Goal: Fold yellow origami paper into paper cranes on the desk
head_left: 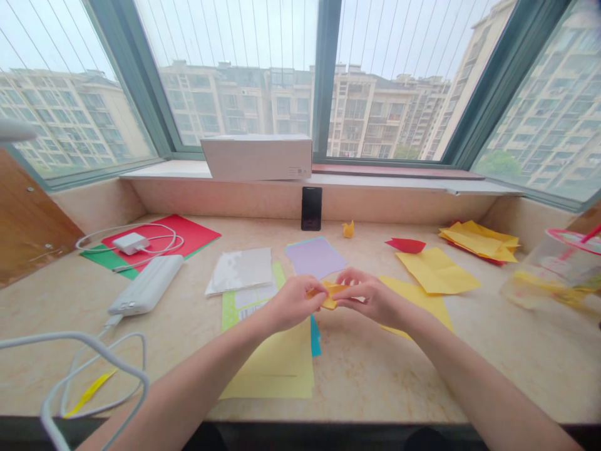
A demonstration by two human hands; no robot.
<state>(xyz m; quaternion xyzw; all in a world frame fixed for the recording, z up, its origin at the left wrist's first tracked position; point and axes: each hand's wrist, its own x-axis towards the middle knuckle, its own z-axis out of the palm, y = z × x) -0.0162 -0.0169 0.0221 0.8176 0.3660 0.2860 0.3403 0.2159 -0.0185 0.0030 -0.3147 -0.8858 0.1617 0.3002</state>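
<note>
My left hand [293,300] and my right hand [370,294] meet above the middle of the stone counter [422,369], both pinching a small folded piece of orange-yellow paper [330,293]. The fingers of each hand are closed on the paper's ends. Beneath the hands lie a lilac sheet [315,255], a pale yellow sheet [282,363] with a blue edge under it, and a yellow sheet [422,304] on the right. A small folded yellow figure [348,229] stands further back.
A phone [312,208] leans on the back wall under a white box [257,156]. At left lie a power bank [148,284], a charger [131,242] on red and green paper, and cables. At right are a red folded paper [406,245], yellow sheets [479,240] and a clear container [561,266].
</note>
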